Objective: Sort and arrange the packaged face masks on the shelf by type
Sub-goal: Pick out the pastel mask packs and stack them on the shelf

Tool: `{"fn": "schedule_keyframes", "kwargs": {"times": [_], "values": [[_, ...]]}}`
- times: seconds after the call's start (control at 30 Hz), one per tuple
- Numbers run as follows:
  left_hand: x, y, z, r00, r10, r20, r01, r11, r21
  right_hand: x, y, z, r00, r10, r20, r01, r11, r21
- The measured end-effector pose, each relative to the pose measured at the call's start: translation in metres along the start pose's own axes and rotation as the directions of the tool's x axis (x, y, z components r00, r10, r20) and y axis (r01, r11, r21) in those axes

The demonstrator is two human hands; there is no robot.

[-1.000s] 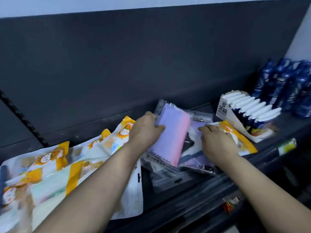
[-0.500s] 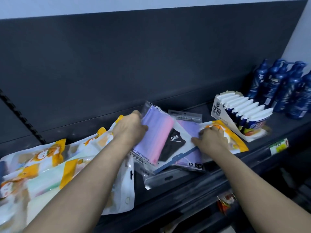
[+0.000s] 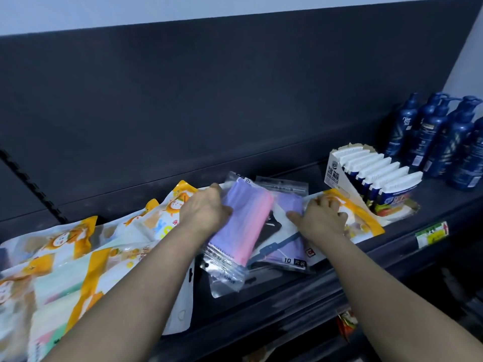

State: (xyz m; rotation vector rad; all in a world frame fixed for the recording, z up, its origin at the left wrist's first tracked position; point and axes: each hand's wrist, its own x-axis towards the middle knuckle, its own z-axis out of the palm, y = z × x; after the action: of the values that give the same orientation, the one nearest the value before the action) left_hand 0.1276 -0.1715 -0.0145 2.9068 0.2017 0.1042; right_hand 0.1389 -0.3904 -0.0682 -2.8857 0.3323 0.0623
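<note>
Several orange packs [image 3: 65, 246] lie overlapped on the left of the shelf [image 3: 439, 197]. Just right of them, the left grip [image 3: 206, 215] holds the pink pack [image 3: 243, 223] by its upper left edge, fingers curled behind it and thumb on the front. This pack lies tilted over a black pack [image 3: 273, 228] and a purple pack [image 3: 288, 250] in the middle of the shelf. The right grip [image 3: 321, 220] lies flat with spread fingers and grasps nothing. It presses where the purple pack meets another orange pack [image 3: 366, 220]. Further right stand a white box [image 3: 337, 173] and blue bottles [image 3: 439, 137].

These packs look light, soft and floppy, and their clear film is likely slick. A stack of them would probably slide apart if lifted from one corner. Pinching a side edge or the sealed top strip seems safest, with the other hand pinning the packs beneath.

Compared with half a second ago, the pink pack has slid right. The black pack's logo, then in plain sight, is now mostly covered. The right grip stays on the same seam between the purple and orange packs. The left grip keeps its hold on the same edge.
</note>
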Motion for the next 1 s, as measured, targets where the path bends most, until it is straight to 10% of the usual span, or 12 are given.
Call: {"fn": "schedule_keyframes", "kwargs": {"times": [0.43, 0.57, 0.8, 1.0], "values": [[-0.001, -0.008, 0.008, 0.996, -0.094, -0.001, 0.094, 0.994, 0.049, 0.039, 0.016, -0.028, 0.992, 0.099, -0.082, -0.025, 0.777, 0.629], [-0.001, -0.005, 0.01, 0.991, -0.133, -0.03, 0.134, 0.988, 0.071, 0.024, 0.019, -0.058, 0.912, 0.145, -0.383, 0.078, 0.857, 0.51], [-0.004, -0.006, 0.011, 0.988, -0.139, -0.069, 0.143, 0.988, 0.057, -0.008, -0.023, -0.118, 0.639, -0.208, -0.741, 0.452, 0.881, 0.143], [-0.013, -0.033, -0.008, 0.943, -0.295, -0.153, 0.255, 0.938, -0.235, 0.01, -0.045, -0.092, 0.942, -0.272, -0.196, 0.328, 0.624, 0.709]]}}
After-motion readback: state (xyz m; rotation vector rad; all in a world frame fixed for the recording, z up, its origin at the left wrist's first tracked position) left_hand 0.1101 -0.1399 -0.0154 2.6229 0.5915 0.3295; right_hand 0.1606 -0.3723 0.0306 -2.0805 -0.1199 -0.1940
